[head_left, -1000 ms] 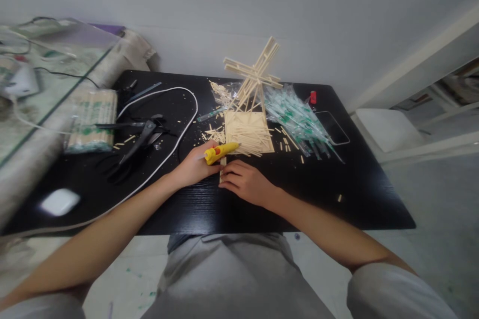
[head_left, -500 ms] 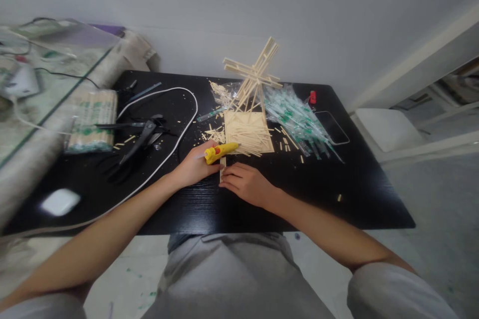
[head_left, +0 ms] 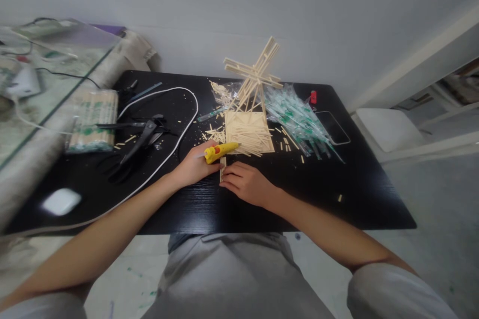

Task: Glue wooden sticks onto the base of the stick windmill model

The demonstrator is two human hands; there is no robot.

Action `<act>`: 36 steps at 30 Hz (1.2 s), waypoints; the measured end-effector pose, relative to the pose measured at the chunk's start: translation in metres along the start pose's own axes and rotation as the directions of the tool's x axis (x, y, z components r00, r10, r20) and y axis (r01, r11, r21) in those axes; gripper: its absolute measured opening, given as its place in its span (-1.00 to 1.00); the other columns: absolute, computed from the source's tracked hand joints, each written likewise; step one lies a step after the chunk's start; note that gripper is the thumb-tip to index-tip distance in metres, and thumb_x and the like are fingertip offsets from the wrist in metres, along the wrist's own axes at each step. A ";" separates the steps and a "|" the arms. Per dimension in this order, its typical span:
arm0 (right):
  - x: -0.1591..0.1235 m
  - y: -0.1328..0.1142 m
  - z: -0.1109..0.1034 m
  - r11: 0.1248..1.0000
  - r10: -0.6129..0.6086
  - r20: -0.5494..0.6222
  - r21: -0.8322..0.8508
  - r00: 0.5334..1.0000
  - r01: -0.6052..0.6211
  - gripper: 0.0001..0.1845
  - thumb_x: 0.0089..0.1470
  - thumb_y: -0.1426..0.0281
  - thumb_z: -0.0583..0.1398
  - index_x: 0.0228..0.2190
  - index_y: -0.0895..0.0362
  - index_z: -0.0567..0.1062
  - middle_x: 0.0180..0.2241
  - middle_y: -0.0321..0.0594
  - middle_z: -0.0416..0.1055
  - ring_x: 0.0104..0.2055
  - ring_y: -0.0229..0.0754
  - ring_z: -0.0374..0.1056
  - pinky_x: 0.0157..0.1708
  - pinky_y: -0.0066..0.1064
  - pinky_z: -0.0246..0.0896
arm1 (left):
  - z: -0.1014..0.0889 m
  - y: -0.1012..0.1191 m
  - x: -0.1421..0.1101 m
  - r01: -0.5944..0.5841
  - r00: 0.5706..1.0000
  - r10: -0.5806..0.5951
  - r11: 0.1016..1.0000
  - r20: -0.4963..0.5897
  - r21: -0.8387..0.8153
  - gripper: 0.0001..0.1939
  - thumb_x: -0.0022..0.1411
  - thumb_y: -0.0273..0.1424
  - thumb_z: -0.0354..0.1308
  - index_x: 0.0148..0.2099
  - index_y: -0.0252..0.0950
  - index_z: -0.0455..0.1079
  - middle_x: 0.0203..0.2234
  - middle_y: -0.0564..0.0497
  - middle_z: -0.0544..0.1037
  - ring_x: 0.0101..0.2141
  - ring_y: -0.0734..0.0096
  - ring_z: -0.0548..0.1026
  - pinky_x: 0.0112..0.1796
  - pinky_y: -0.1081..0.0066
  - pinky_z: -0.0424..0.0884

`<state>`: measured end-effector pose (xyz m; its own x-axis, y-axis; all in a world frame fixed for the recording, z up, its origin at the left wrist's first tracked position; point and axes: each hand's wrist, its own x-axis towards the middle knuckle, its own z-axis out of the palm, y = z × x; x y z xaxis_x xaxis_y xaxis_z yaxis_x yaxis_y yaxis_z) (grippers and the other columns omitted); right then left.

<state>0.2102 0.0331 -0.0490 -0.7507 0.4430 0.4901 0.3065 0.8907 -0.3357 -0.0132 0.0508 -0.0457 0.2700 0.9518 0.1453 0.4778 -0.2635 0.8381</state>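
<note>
My left hand (head_left: 194,165) is closed round a yellow hot glue gun (head_left: 220,152), its nozzle pointing right over a heap of thin wooden sticks (head_left: 249,138). The left thumb also reaches a narrow strip of joined sticks (head_left: 222,169) lying on the black table (head_left: 194,209). My right hand (head_left: 245,182) presses its fingertips against the right side of that strip, the fingers bent together. Behind the heap stands a windmill-like stick model (head_left: 256,75) with crossed blades, on or just behind a square wooden base (head_left: 247,117).
Plastic wrappers (head_left: 299,119) and a phone (head_left: 332,127) lie to the right. On the left are black pliers (head_left: 140,142), a bag of wooden sticks (head_left: 93,119), a white cable (head_left: 175,142) and a white case (head_left: 62,202). A red object (head_left: 313,97) sits at the back right.
</note>
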 end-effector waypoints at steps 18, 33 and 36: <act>0.001 0.000 0.001 0.999 0.000 -0.023 0.035 1.000 0.000 -0.86 0.36 0.39 0.24 -0.25 0.16 0.59 -0.21 -0.10 0.56 -0.09 -0.07 0.47 0.01 -0.19 0.52 | 0.000 0.001 -0.001 0.064 0.998 -0.063 0.994 0.015 -0.087 -0.67 0.08 -0.35 0.38 -0.10 -0.20 0.43 -0.30 0.09 0.58 -0.28 0.32 0.58 -0.25 0.33 0.50; -0.003 0.032 -0.023 0.953 0.292 -0.181 -0.025 0.939 -0.301 -0.80 0.34 0.51 0.15 -0.16 0.12 0.58 -0.16 -0.03 0.50 -0.07 0.03 0.42 0.01 -0.05 0.44 | -0.005 0.004 0.000 0.032 0.993 -0.037 0.998 -0.110 -0.047 -0.78 0.24 -0.28 0.30 -0.14 -0.22 0.38 -0.33 0.09 0.55 -0.31 0.37 0.53 -0.25 0.34 0.43; -0.005 0.039 -0.022 0.937 0.326 -0.152 -0.084 0.933 -0.340 -0.80 0.31 0.54 0.15 -0.14 0.12 0.57 -0.18 -0.04 0.48 -0.08 0.05 0.40 -0.01 -0.05 0.42 | -0.005 0.005 0.000 0.042 0.988 -0.048 0.998 -0.145 -0.046 -0.78 0.27 -0.25 0.29 -0.15 -0.22 0.36 -0.31 0.07 0.56 -0.30 0.36 0.53 -0.24 0.34 0.42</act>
<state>0.2387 0.0675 -0.0473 -0.5118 0.7189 0.4704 0.5917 0.6920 -0.4137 -0.0150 0.0506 -0.0391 0.1221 0.9761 0.1796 0.4498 -0.2157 0.8667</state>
